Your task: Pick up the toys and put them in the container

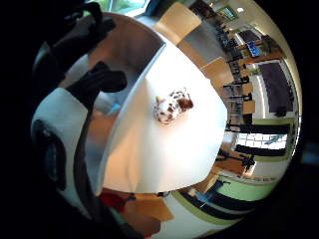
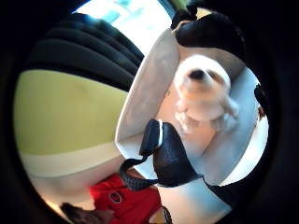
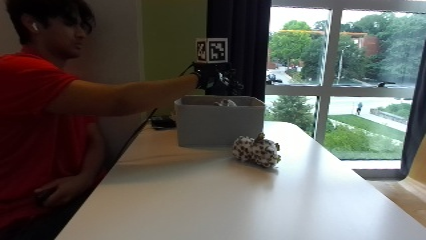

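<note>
With 1 white toy [image 2: 202, 95] already down in the gray container [image 3: 218, 122] beneath the hand [image 3: 212, 80], whose fingers I cannot tell, 1 spotted toy [image 3: 257, 150] remains on the table [image 3: 239, 200].

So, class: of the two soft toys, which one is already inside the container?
The plain white toy, lying in the grey container beneath the gloved right hand. The brown-spotted toy lies on the table.
</note>
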The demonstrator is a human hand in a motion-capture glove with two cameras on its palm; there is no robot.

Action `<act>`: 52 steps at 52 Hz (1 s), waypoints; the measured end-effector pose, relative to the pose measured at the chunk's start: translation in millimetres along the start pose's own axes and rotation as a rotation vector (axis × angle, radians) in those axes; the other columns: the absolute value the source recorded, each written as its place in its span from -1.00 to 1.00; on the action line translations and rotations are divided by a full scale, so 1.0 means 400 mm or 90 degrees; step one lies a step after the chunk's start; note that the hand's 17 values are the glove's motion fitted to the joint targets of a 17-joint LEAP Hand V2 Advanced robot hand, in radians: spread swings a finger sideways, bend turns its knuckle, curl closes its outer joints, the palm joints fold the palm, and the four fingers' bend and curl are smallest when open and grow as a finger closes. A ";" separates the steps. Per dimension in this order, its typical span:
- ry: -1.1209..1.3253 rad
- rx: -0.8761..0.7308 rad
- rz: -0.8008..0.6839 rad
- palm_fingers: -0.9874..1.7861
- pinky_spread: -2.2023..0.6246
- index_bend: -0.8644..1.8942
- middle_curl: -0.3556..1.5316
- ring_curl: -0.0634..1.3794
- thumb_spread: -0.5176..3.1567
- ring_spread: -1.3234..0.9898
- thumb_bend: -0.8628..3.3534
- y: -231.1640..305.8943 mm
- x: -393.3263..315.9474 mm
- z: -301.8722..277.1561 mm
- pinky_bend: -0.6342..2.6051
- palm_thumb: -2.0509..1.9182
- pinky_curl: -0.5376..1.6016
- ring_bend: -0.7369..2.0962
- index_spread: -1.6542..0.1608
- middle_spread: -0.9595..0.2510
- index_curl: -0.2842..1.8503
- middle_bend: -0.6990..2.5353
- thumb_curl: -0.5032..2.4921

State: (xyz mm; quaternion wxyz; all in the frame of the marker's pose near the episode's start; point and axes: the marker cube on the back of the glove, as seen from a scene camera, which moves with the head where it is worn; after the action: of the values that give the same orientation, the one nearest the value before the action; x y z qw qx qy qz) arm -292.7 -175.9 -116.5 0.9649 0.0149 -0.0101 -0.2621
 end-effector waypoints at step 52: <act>0.039 -0.003 0.217 -0.34 0.60 -0.24 -0.23 -0.65 -0.11 0.17 -0.62 0.193 0.547 0.240 -0.08 -0.01 -0.22 -0.34 0.35 0.39 -0.24 -0.47 -0.44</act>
State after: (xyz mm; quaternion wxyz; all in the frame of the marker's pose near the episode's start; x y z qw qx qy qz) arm -67.7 -222.2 -15.5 0.9952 0.0189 0.0174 -0.0941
